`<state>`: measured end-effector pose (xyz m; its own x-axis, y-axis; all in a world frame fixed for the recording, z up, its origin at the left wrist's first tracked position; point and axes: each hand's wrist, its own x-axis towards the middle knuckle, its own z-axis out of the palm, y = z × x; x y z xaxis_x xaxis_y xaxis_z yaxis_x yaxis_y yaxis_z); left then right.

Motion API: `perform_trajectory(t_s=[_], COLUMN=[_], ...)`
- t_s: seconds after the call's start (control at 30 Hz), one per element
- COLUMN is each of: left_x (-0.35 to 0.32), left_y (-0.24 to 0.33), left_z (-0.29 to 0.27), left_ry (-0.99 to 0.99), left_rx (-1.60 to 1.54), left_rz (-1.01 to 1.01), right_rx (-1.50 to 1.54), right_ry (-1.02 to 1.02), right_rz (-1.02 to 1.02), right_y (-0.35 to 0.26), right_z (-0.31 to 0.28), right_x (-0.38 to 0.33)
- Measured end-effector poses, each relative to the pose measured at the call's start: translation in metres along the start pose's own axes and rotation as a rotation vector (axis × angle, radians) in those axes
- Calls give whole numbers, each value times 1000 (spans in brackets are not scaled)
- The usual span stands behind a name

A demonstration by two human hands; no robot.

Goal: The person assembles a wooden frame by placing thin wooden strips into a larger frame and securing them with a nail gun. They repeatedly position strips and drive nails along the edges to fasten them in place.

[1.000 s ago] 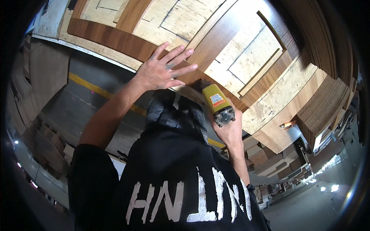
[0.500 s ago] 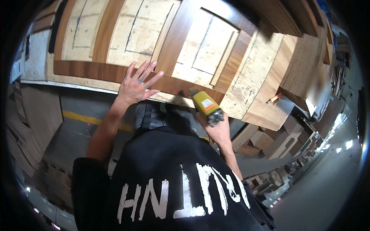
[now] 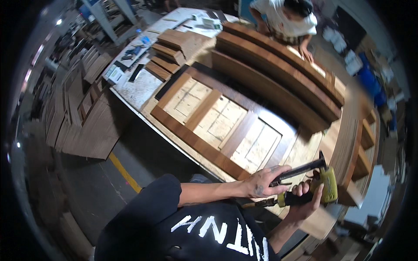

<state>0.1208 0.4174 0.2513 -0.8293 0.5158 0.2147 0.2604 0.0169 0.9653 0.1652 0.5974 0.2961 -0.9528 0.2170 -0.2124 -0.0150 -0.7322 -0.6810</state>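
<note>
At the left of the frame, stacks of wood boards (image 3: 82,126) stood on the floor, and a yellow line (image 3: 124,172) ran across the floor in the lower left. In the middle, the worktop (image 3: 135,87) carried a wooden door frame (image 3: 217,126) with dark brown rails and pale panels. Behind it, toward the upper right, long dark planks (image 3: 278,74) lay in a pile, and another person (image 3: 287,21) leaned over them.

In the lower right, the left hand (image 3: 261,182) was closed on the long black magazine (image 3: 300,169) of a yellow nail gun (image 3: 324,185). Just beside it, the right hand (image 3: 305,202) was wrapped tightly around the black grip of the same tool. The two hands were close together, almost touching. The nail gun was over the near right corner of the worktop, just beside the door frame.
</note>
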Motion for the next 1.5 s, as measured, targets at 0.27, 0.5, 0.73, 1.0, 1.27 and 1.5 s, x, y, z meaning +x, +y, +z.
perform_trajectory(t_s=[0.27, 0.5, 0.73, 1.0, 1.27, 1.5], left_x=[-15, -36, -71, -74, -103, -128], left_y=[-14, -41, -60, -31, -102, -130], left_z=[-70, -207, -333, -442, -476, -559], left_ry=[14, 17, 248, 75, -110, 41], left_rx=[341, 526, 156, 296, 549, 362], left_rz=[26, -167, -518, -299, 84, 78], right_rx=[-324, -361, -463, -180, -108, 0], right_ry=[-60, 99, 75, -32, -92, 63], right_rz=[-213, -282, -257, -251, -325, -434], right_y=[67, 185, 283, 320, 308, 268], right_z=[72, 181, 287, 353, 351, 319], right_x=[1, 22, 41, 59, 78, 86])
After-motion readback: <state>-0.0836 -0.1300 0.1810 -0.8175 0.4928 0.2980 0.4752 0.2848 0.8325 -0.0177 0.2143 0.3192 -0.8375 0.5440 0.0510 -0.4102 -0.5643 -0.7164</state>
